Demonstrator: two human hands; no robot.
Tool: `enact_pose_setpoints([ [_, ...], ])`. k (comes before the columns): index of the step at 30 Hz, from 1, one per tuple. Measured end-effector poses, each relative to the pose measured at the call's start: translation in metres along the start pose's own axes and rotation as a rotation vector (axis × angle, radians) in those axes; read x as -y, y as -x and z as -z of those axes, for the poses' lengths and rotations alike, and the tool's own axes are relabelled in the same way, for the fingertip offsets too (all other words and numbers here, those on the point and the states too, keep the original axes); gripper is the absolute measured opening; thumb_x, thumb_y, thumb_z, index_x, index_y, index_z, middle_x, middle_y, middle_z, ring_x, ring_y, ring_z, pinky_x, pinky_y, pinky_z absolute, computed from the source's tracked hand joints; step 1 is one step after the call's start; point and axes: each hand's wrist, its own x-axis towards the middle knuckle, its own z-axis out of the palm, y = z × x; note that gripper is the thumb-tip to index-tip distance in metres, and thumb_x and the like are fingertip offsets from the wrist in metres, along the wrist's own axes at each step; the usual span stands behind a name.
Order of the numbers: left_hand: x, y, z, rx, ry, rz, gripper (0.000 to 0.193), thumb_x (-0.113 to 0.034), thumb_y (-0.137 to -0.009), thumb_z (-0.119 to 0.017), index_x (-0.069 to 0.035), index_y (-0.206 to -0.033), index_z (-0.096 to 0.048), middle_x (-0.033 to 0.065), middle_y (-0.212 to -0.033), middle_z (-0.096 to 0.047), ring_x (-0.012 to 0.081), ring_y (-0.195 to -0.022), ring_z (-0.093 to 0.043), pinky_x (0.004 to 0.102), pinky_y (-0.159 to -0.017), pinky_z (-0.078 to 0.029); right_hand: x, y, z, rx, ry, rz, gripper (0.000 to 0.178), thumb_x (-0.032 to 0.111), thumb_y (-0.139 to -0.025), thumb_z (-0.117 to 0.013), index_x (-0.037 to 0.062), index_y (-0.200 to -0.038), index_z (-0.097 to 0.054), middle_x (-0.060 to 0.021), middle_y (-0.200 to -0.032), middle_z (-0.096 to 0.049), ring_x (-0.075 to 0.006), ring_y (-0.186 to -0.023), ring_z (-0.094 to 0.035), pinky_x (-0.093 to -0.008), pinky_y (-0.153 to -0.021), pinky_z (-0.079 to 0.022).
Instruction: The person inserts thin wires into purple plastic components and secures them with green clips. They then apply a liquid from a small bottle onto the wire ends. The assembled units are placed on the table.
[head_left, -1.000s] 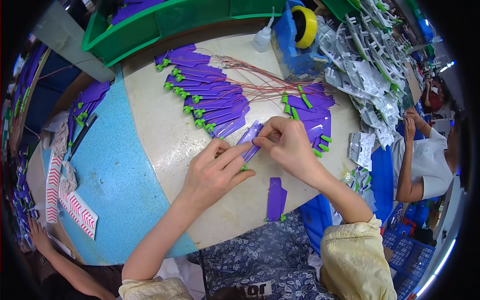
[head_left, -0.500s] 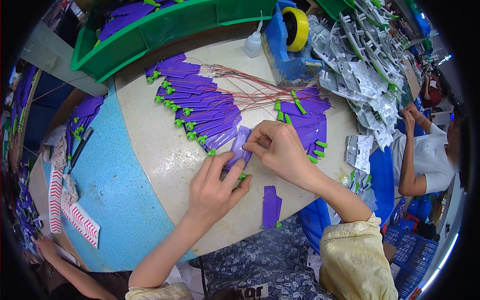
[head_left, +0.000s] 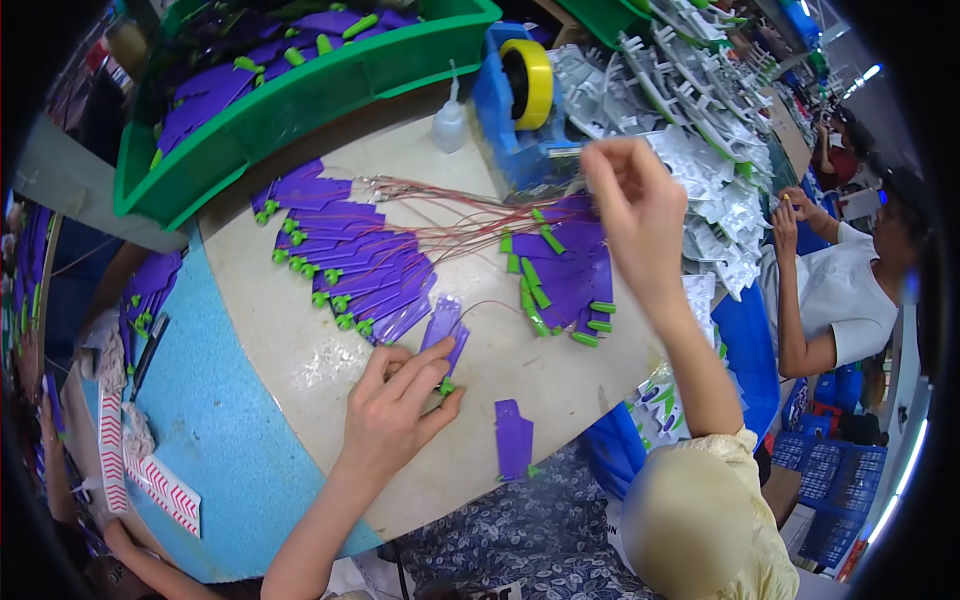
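And the right hand (head_left: 645,215) has left the flat, translucent purple plastic piece (head_left: 441,318) and swung out to the far right, while the left hand (head_left: 388,412) stays down with that piece; nearest the table edge lies a lone flat purple plastic piece (head_left: 514,440) with a green tip, nothing touching it; just beyond and to its left, the left hand's bent fingers and thumb grip the translucent piece by its near, green-tipped end against the whitish tabletop (head_left: 340,400); a thin red wire (head_left: 490,304) curves away from it to the right; farther left, purple pieces with round green ends (head_left: 340,225) overlap in a slanting row; to the right sits a purple cluster with green tabs (head_left: 575,270), red wires (head_left: 440,203) stretching between the two groups; the right hand hangs above the cluster's far side, fingers bent, and whether they pinch anything I cannot tell; just beyond stands a blue tape dispenser (head_left: 490,85) with a yellow roll (head_left: 540,85), a white squeeze bottle (head_left: 449,128) to its left; far left, a long green plastic bin (head_left: 290,122) holds more purple parts.
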Motion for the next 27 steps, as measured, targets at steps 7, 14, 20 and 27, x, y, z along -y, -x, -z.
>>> enact_pose_setpoints([
  [7,-0.002,-0.009,-0.002,0.02,0.056,-0.029,0.028,-0.007,-0.061,-0.088,-0.001,-0.069,-0.062,0.0063,-0.111,-0.077,0.0264,-0.086,-0.058,0.0345,-0.072,-0.05,-0.027,-0.06,0.027,0.312,-0.404,-0.612,0.024,0.023,-0.085,-0.074,-0.0006,-0.079,-0.071,-0.0031,-0.067,-0.06,-0.01,-0.053,-0.043,-0.0274,-0.057,-0.042],
  [14,-0.003,-0.006,0.0,0.02,0.105,0.056,0.044,-0.008,-0.062,-0.09,-0.001,-0.098,-0.067,0.0099,-0.112,-0.075,0.0284,-0.092,-0.062,0.0367,-0.079,-0.053,-0.016,-0.048,0.026,0.413,0.105,-0.419,0.029,0.022,-0.074,-0.076,-0.0015,-0.06,-0.064,-0.0012,-0.053,-0.052,-0.011,-0.046,-0.048,-0.0308,-0.045,-0.039],
  [20,-0.003,-0.002,-0.002,-0.018,0.153,0.163,0.079,-0.014,-0.069,-0.092,0.0,-0.134,-0.05,0.0101,-0.117,-0.074,0.0322,-0.111,-0.064,0.0413,-0.095,-0.053,0.039,0.043,0.016,0.822,-0.31,-0.412,0.013,0.012,-0.084,-0.076,0.0012,-0.078,-0.073,0.0033,-0.067,-0.065,-0.0052,-0.061,-0.053,-0.0256,-0.056,-0.045],
  [27,-0.001,-0.002,-0.004,-0.042,0.121,0.11,0.077,-0.014,-0.067,-0.092,-0.001,-0.132,-0.053,0.0109,-0.115,-0.073,0.0294,-0.104,-0.066,0.0395,-0.09,-0.055,0.0,0.103,-0.018,1.009,-0.237,-0.092,0.024,0.013,-0.092,-0.07,0.0036,-0.113,-0.078,-0.0102,-0.086,-0.07,-0.0154,-0.067,-0.061,-0.0303,-0.059,-0.045],
])
